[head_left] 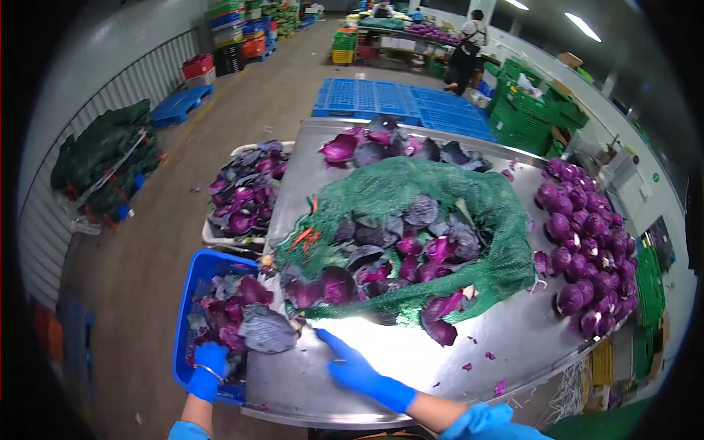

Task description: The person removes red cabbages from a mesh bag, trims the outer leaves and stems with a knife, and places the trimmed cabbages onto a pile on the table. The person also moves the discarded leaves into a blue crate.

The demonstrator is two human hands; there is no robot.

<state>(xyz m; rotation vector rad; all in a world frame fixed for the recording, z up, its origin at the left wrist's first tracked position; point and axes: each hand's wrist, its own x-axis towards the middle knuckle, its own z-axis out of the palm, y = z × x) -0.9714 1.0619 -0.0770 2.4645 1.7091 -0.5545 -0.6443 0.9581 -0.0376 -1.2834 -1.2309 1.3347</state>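
Observation:
My left hand (210,362), in a blue glove, reaches into the blue bin (180,323) among loose red cabbage leaves (229,312); its fingertips are hidden. A large greyish outer leaf (268,329) lies across the bin's right edge. My right hand (355,366), also gloved in blue, is over the steel table with its index finger stretched forward. Its other fingers are curled, with a small pale thing at them that I cannot make out. Beyond it, a green mesh sack (484,194) lies opened around cabbage leaves and heads (338,284). A torn purple leaf piece (438,327) lies at its near edge.
Trimmed red cabbages (587,249) are heaped along the right of the steel table (411,374). A white bin (213,236) of leaves stands left of it. Blue pallets (400,101) and green crates (521,114) are behind. A person (466,55) stands farther back.

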